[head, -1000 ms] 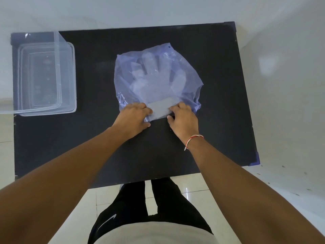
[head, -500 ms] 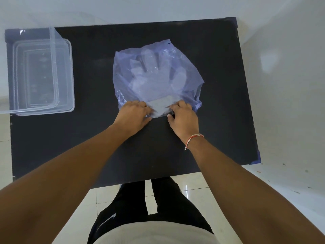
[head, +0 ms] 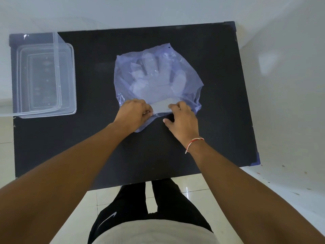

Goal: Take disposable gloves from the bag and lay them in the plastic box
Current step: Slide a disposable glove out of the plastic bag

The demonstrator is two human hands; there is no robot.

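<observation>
Centrally on the black worktop [head: 219,67] lies a translucent bluish bag [head: 190,81], pale gloves [head: 154,81] showing through; the left hand [head: 133,114] and right hand [head: 182,118] pinch its near opening.

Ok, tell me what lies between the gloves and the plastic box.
Only the bag itself: the gloves are inside it, with both hands, left hand and right hand, at its near opening. From there to the plastic box at the table's far left, only bare black table shows.
</observation>
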